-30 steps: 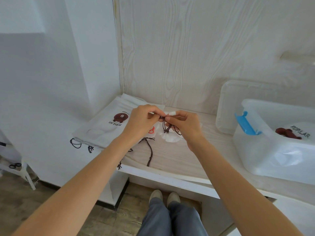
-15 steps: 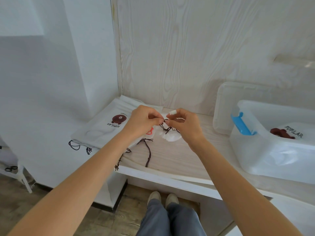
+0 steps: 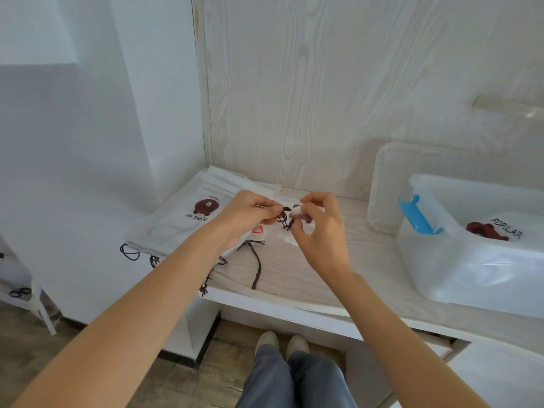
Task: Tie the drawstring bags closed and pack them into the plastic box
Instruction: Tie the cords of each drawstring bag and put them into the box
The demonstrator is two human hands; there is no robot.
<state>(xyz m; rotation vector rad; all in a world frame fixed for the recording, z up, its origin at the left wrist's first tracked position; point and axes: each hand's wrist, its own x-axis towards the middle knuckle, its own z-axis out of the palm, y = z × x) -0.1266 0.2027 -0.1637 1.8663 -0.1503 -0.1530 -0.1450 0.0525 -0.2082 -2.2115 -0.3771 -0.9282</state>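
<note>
Over the counter (image 3: 309, 278), the left hand (image 3: 247, 214) and right hand (image 3: 319, 228) each pinch the dark drawstring (image 3: 284, 220) of a small white bag (image 3: 287, 237) gathered between them. Left lies a stack of flat bags (image 3: 176, 222). Farther right, the plastic box (image 3: 471, 260) holds one packed bag (image 3: 497, 229).

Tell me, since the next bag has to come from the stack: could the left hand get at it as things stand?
Probably not yet: the left hand is pinching the cord, though the stack lies uncovered just beside it.
</note>
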